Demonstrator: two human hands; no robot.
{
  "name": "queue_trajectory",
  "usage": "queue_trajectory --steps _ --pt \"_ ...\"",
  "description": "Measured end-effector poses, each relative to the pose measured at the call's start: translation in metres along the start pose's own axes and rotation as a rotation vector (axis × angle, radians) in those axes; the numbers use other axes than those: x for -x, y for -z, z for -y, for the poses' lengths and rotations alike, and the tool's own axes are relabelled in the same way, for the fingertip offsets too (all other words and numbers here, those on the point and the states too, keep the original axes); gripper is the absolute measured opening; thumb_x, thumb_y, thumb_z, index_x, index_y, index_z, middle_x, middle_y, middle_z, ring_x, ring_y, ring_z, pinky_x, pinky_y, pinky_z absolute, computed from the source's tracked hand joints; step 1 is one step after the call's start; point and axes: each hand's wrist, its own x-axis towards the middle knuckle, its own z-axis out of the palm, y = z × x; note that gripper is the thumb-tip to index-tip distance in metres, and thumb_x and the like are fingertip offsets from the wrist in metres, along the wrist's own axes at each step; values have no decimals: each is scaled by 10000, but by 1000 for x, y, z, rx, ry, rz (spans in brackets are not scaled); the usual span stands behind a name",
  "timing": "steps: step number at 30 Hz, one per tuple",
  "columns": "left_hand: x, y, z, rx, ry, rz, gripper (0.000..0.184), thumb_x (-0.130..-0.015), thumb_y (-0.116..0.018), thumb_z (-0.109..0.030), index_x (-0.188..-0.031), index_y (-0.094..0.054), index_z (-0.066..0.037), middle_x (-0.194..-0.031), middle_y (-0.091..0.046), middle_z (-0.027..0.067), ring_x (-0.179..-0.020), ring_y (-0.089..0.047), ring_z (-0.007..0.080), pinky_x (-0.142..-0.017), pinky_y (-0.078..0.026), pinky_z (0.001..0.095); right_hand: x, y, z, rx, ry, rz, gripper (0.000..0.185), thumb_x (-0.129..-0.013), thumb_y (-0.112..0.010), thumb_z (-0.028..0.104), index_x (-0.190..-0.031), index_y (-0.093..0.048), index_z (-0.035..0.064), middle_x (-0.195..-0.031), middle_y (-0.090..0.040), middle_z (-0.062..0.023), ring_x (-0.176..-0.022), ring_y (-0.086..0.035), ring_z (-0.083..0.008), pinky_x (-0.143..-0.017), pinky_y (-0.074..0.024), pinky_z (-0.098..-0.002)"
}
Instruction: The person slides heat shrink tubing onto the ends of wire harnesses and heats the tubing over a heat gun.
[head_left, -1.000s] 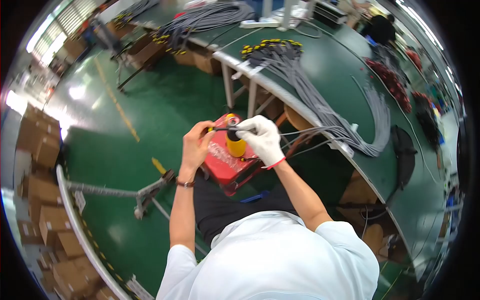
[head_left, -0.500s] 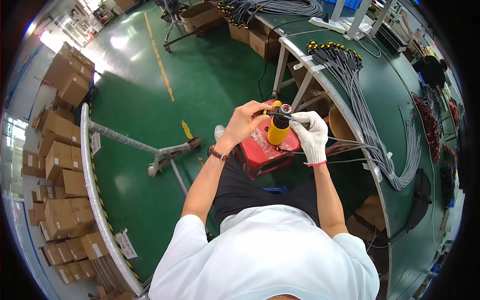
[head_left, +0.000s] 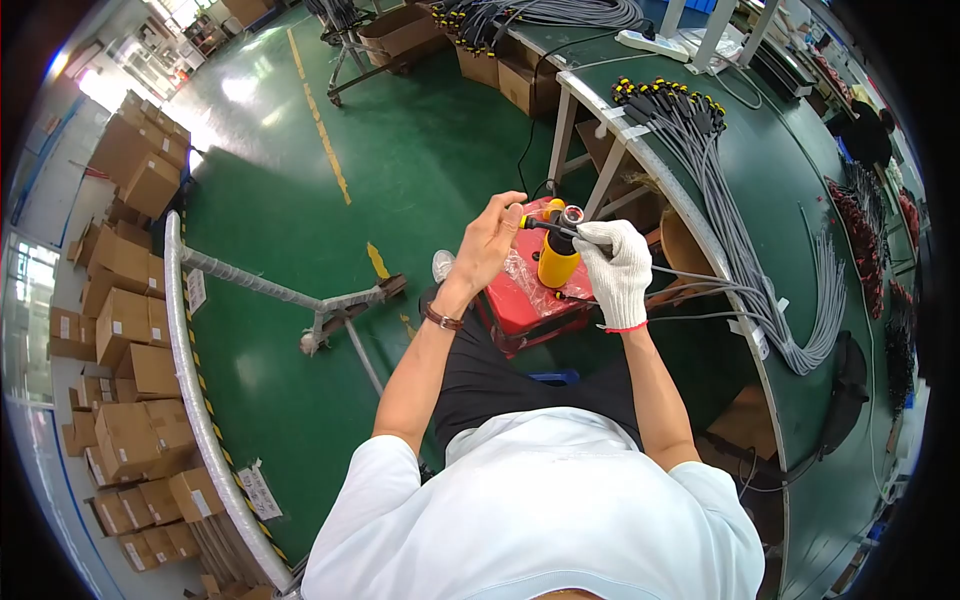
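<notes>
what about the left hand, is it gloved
No, the left hand is bare, while the right hand wears a white glove.

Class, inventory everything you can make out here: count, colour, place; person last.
Stand: one, red, beyond the knees
Tool: one, yellow and black, at the stand
Held cable: one, black and yellow, at the tool
Table: one, green, right
Cable bundles: several, grey, on the table
Power strip: one, white, table's far end
Boxes: many, brown, mostly left
Rail: one, silver, left
Floor: one, green, below
Watch: one, brown strap, left wrist
Left hand: one, bare, at the cable's yellow end
Right hand: one, white-gloved, gripping the cable
</notes>
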Motion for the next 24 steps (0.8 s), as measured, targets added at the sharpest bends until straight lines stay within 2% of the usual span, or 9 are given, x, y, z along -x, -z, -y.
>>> queue_trajectory --steps 3,6,9,12,15,18,24 --pt "-5 -15 13 -213 -183 -144 349 -1089 -460 -329 -1159 -607 -20 -805 -605 76 -744 -589 136 -708 -492 307 2 -4 -3 62 77 -34 214 -736 -798 -47 -894 -707 65 -862 -690 -84 -782 -675 -245 -709 -531 -331" --pt "-14 -21 29 -286 -326 -153 330 -1092 -451 -293 -1056 -584 6 -765 -548 110 -709 -564 180 -689 -481 334 0 -4 1 84 115 -50 231 -716 -802 -46 -886 -703 74 -846 -692 -74 -794 -672 -258 -726 -528 -346" --pt "-17 -25 34 -322 -287 -152 332 -1094 -440 -274 -983 -562 14 -744 -514 128 -671 -537 208 -671 -469 346 -1 -2 3 117 153 -53 233 -710 -805 -40 -881 -701 79 -840 -694 -67 -798 -673 -258 -734 -531 -351" --pt "-24 -23 40 -312 -231 -92 338 -1090 -456 -284 -962 -558 11 -734 -548 115 -659 -521 172 -652 -450 335 -2 -2 3 159 181 -64 233 -707 -809 -25 -875 -698 93 -843 -692 -62 -805 -672 -260 -737 -534 -357" --pt "-40 -17 45 -185 -64 45 306 -1077 -496 -285 -992 -585 -5 -740 -585 66 -664 -535 128 -634 -442 302 -2 -2 2 231 223 -90 236 -710 -808 -16 -884 -699 101 -842 -690 -59 -800 -666 -262 -732 -534 -358" --pt "-44 -22 33 219 9 19 248 -1055 -557 -262 -1036 -606 -19 -807 -609 26 -706 -567 98 -646 -466 259 -6 -1 -1 321 262 -123 247 -718 -806 -28 -903 -701 98 -839 -691 -58 -781 -659 -256 -719 -531 -349" --pt "-49 -32 41 433 65 -129 234 -1028 -609 -204 -1121 -620 11 -976 -651 66 -841 -653 149 -797 -554 288 -8 -4 -25 444 321 -158 233 -753 -777 15 -927 -693 145 -842 -667 -40 -774 -637 -260 -692 -512 -362"
